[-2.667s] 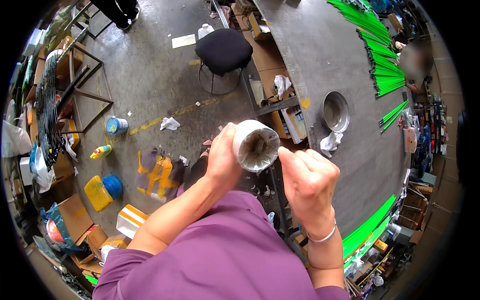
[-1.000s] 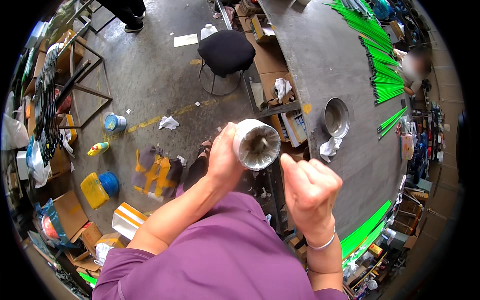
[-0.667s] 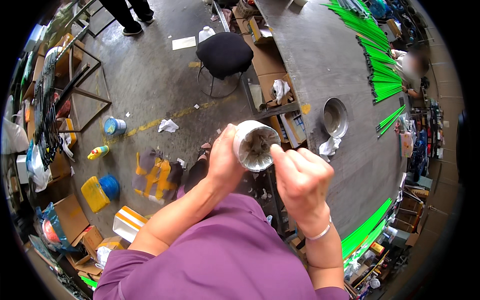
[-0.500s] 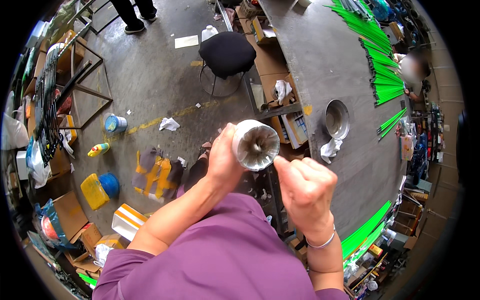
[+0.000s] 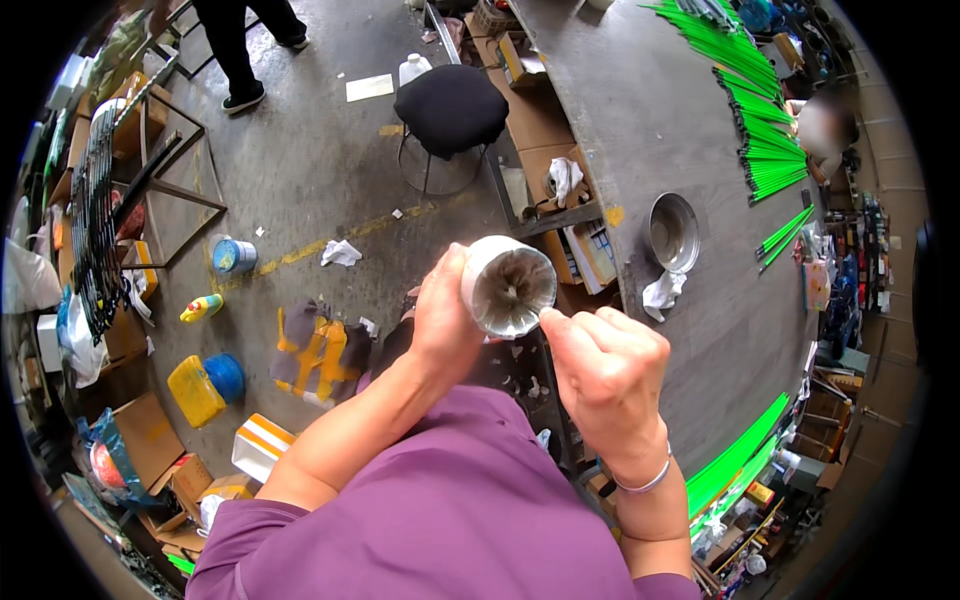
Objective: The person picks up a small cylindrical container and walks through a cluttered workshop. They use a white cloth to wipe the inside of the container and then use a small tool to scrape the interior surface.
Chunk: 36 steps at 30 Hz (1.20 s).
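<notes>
My left hand (image 5: 443,312) is wrapped round a white cylindrical container (image 5: 509,287), held in front of my body with its open end facing up. Its inside looks silvery grey and dark, with a shiny, uneven lining or residue. At the container's right rim is my right hand (image 5: 612,372), its fingers curled and its thumb and forefinger pressed together by the edge. Whatever those fingertips may hold is too small to make out.
To the right stands a grey table (image 5: 690,340) with a metal bowl (image 5: 672,232), a crumpled white cloth (image 5: 663,291) and bundles of green rods (image 5: 765,150). A black stool (image 5: 451,110) stands ahead. On the floor are a blue bucket (image 5: 233,255) and a yellow container (image 5: 196,390).
The person's legs at the upper left have stepped further into view. My hands stay at the container, which has hardly moved; the surroundings have shifted slightly in the view.
</notes>
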Available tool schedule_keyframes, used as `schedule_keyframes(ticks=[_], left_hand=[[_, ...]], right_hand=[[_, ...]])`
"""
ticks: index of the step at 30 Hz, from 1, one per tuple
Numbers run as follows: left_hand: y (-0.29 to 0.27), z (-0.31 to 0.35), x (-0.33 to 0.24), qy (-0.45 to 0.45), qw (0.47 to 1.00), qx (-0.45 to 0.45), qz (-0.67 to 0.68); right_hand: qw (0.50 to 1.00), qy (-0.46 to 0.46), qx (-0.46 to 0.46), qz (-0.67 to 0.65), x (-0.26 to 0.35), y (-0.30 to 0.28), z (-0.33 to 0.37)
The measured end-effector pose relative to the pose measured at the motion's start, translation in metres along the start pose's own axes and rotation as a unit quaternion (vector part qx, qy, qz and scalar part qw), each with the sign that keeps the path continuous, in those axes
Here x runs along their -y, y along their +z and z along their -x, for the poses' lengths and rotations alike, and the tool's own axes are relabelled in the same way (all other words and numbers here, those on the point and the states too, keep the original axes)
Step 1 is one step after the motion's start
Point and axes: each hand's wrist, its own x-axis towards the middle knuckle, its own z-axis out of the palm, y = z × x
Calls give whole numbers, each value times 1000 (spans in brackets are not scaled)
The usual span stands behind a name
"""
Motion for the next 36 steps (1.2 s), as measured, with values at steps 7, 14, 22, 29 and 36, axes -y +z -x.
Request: schedule_keyframes(ticks=[7,14,22,29,36], left_hand=[[-5,-1,2,25,999,-5,34],[-5,-4,0,26,999,-26,25],[5,-7,-6,17,1000,-23,11],[-2,-11,-2,38,999,-4,14],[7,-10,-6,37,999,-17,3]], right_hand=[[1000,2,-1,-13,0,1,-1],[1000,7,-1,-2,-4,5,-1],[998,36,-28,-42,-8,4,-5],[999,30,-24,-3,-15,8,-4],[999,33,-22,-7,-14,11,2]])
